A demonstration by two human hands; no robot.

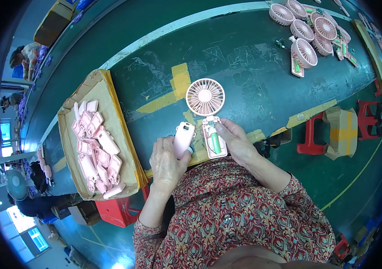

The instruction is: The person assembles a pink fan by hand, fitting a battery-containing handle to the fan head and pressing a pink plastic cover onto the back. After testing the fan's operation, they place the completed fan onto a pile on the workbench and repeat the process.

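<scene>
A pink handheld fan [205, 97] lies on the green table in front of me, its round grille pointing away. Its handle is uncovered, showing a green battery [215, 142] and a small circuit board [211, 123]. My right hand [238, 141] grips the right edge of that handle, thumb near the board. In my left hand [167, 162] is a pink handle cover [183, 140], held just left of the fan and apart from it. A small opening shows near the cover's top. The fingertips under the cover are hidden.
A cardboard tray [123, 130] of pink handle covers [97, 152] stands at left. Several pink fans [305, 51] with bare handles are piled at far right. Yellow tape [179, 83] marks the table. Red stools [312, 136] and a carton [342, 132] stand beyond the right edge; people [29, 56] sit far left.
</scene>
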